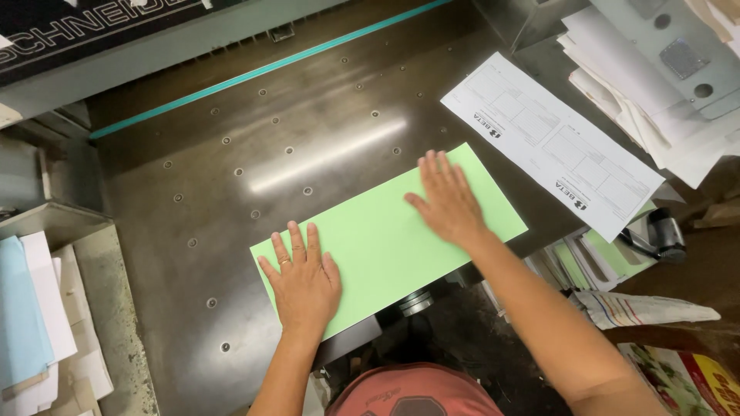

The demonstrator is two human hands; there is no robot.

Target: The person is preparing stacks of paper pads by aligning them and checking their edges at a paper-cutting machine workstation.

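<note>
Two bare hands lie flat on one pale green sheet (385,235), which rests on the dark, shiny metal bed (231,208) of a paper cutter, its near edge running up to or just past the bed's front edge; from the left, a stack of blue and white paper (35,308) sits on a side ledge, well apart from the work; the left hand (302,279), fingers spread and palm down, presses the sheet's near left corner; it grips nothing, merely weighing the paper down; the right hand (447,202), likewise open and flat, rests on the far right part of the same sheet, so the hands are well apart with bare green between them; beyond the right hand a white printed form (551,142) lies skewed at the bed's right side, just beside the green sheet's far corner but not plainly touching it; more loose white papers (647,85) are heaped further right.

I judge the green piece light and thin, whether one sheet or a slim stack I cannot tell; it looks flexible, easily creased, and apt to slide on polished metal; flat palms near opposite ends should steer it best, while lifting calls for pinching an edge.
</note>
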